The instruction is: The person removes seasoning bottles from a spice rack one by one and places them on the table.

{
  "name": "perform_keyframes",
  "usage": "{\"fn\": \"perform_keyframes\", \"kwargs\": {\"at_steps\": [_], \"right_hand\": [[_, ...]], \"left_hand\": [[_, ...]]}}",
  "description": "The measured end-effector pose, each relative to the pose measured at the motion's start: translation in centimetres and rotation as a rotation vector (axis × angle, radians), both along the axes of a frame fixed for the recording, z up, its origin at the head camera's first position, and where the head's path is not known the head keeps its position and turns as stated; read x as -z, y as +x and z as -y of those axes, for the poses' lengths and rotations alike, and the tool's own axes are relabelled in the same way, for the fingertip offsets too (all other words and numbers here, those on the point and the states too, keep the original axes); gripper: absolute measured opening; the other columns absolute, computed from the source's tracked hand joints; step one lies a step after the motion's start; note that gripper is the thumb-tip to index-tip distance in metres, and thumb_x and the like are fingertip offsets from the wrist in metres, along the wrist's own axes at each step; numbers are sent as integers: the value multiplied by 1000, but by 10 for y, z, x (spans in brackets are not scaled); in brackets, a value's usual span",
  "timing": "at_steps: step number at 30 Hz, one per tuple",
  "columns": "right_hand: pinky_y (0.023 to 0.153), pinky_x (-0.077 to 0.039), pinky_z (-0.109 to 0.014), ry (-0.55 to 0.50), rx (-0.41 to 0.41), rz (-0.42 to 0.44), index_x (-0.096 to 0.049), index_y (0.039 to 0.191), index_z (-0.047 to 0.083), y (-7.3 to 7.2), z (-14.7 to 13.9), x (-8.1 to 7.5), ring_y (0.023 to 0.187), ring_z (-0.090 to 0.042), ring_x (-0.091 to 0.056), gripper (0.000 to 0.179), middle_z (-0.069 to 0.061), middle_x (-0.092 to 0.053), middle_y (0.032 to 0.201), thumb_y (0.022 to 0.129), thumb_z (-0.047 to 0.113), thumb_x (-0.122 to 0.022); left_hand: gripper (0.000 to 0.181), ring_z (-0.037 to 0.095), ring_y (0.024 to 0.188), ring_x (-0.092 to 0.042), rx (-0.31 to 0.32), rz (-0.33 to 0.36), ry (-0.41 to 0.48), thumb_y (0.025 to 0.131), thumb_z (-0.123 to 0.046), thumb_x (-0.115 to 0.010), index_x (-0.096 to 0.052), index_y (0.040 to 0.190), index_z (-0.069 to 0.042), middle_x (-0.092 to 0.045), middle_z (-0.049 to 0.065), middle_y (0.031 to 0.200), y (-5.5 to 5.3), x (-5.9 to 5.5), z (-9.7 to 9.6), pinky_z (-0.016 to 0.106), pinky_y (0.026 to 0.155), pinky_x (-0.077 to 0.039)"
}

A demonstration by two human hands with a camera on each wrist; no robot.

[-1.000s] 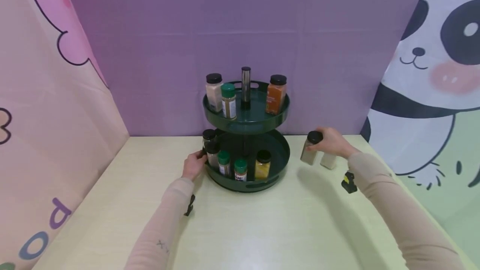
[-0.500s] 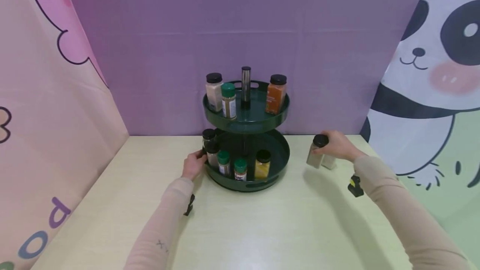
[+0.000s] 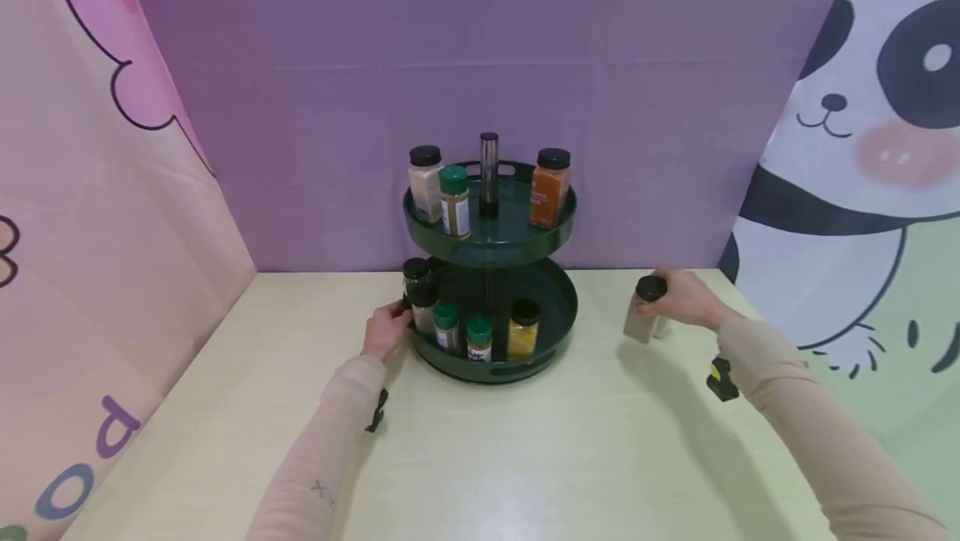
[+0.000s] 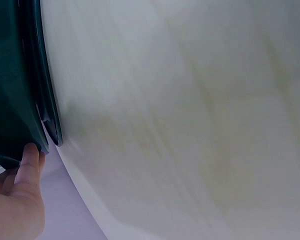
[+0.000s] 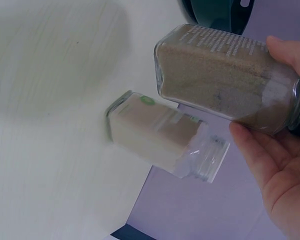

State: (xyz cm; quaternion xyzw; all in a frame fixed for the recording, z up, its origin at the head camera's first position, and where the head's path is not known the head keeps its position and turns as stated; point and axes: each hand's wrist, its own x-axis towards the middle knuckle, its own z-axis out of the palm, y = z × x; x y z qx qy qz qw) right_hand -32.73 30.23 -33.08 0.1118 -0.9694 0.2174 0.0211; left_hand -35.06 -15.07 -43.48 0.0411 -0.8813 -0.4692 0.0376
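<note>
A two-tier dark green turntable rack [image 3: 495, 371] stands at the back middle of the table. At the left edge of its lower tier, my left hand [image 3: 386, 331] pinches the rim; the left wrist view shows a digit [image 4: 29, 167] lying against the green wall [image 4: 12, 95]. To the right of the rack, my right hand [image 3: 688, 298] grips a black-lidded spice jar [image 3: 640, 324] near its top, the jar tilted and full of brownish powder. Close beside it in the right wrist view stands a second glass jar [image 5: 150, 132] of pale powder, its clear neck without a dark lid.
On the upper tier are a pale jar [image 3: 426, 191], a green-capped jar [image 3: 455, 212] and an orange jar [image 3: 549, 195]. The lower tier bears several more, among them a yellow jar [image 3: 522, 337]. A purple backdrop [image 3: 315, 149] rises behind the table [image 3: 480, 466].
My right hand has moved right and slightly down with the spice jar, which now overlaps most of the second jar in the head view. The left hand has stayed at the rack's rim.
</note>
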Motion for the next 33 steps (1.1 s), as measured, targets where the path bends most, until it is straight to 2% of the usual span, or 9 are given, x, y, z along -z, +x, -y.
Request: {"fn": "perform_keyframes", "kwargs": {"at_steps": [15, 24, 33], "right_hand": [[81, -46, -48, 27, 15, -8, -55, 106, -10, 2, -13, 9, 90, -35, -59, 61, -25, -62, 100, 69, 33, -77], [79, -47, -47, 28, 15, -33, -56, 102, -9, 4, -20, 12, 87, -34, -60, 59, -24, -63, 95, 67, 33, -78], [83, -46, -52, 10, 22, 13, -52, 111, -13, 7, -27, 16, 94, -40, -57, 68, -30, -59, 105, 69, 33, -77]], "left_hand": [[44, 35, 115, -52, 5, 11, 14, 94, -21, -44, -47, 131, 2, -52, 22, 128, -2, 1, 0, 44, 97, -42], [43, 35, 116, -51, -3, 5, 6, 93, -20, -44, -47, 131, 2, -53, 22, 127, -1, 0, -1, 44, 98, -41], [44, 34, 114, -52, -8, 16, 12, 93, -22, -44, -47, 131, 0, -53, 22, 127, -1, 0, 0, 44, 96, -42]]}}
